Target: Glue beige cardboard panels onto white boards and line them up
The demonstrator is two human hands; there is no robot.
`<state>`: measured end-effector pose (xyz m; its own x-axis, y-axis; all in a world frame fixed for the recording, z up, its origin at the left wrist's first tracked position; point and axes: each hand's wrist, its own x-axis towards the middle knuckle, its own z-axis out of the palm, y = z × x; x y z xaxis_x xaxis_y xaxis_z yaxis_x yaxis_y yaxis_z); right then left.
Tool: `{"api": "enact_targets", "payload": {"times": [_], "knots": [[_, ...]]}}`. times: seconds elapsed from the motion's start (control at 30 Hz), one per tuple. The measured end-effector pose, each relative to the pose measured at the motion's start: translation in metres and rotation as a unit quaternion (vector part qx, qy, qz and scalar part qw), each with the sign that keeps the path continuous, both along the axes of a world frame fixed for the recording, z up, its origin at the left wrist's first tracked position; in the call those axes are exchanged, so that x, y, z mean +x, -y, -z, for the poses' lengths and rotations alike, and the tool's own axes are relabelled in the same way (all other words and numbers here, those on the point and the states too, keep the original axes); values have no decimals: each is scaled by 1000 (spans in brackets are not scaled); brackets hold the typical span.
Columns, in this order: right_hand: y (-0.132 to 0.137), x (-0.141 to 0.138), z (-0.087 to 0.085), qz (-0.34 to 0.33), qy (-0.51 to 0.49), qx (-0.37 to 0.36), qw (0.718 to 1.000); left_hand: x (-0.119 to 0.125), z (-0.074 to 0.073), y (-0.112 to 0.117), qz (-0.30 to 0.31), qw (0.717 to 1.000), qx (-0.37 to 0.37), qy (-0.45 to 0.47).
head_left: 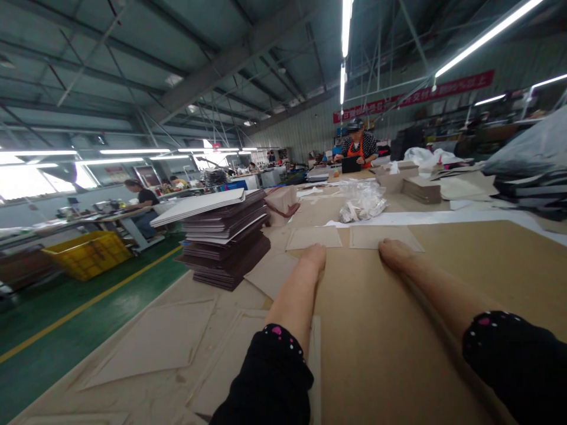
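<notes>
Both my arms, in dark dotted sleeves, reach forward over a large brown cardboard sheet (pixel 443 277) lying flat on the table. My left hand (pixel 315 255) and my right hand (pixel 392 251) rest at the sheet's far edge. Their fingers curl down over that edge and are mostly out of sight. Just beyond the hands lie two small flat cardboard pieces (pixel 314 237), side by side.
A stack of dark brown boards (pixel 225 242) with a white top stands to the left. A plastic bag of white pieces (pixel 361 200) lies beyond. A yellow crate (pixel 88 254) sits on the green floor. A person in an orange apron (pixel 357 147) works at the far end.
</notes>
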<state>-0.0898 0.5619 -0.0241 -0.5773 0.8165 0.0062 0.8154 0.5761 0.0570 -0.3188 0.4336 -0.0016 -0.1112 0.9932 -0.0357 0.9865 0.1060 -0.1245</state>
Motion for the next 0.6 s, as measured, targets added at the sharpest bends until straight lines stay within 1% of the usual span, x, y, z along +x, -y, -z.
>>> {"api": "enact_targets", "payload": {"times": [0.1, 0.2, 0.27, 0.37, 0.43, 0.5, 0.53, 0.6], "knots": [[4, 0, 2, 8, -3, 30, 1000, -12, -7, 6, 43, 999, -3, 12], [10, 3, 2, -2, -16, 59, 998, -40, -25, 26, 65, 998, 17, 17], [13, 4, 1, -4, -22, 66, 998, -64, -40, 49, 65, 998, 19, 15], [17, 7, -1, 8, -24, 60, 998, -95, -57, 99, 67, 997, -25, 12], [19, 9, -2, 10, -22, 49, 998, -108, -60, 134, 75, 996, -57, 8], [24, 12, -2, 7, -17, 36, 999, -112, -56, 164, 84, 994, -72, -1], [27, 14, -2, 6, -13, 31, 999, -112, -53, 175, 88, 993, -72, -6], [35, 17, -1, 6, -6, 22, 1000, -109, -47, 188, 92, 994, -64, -19]]}}
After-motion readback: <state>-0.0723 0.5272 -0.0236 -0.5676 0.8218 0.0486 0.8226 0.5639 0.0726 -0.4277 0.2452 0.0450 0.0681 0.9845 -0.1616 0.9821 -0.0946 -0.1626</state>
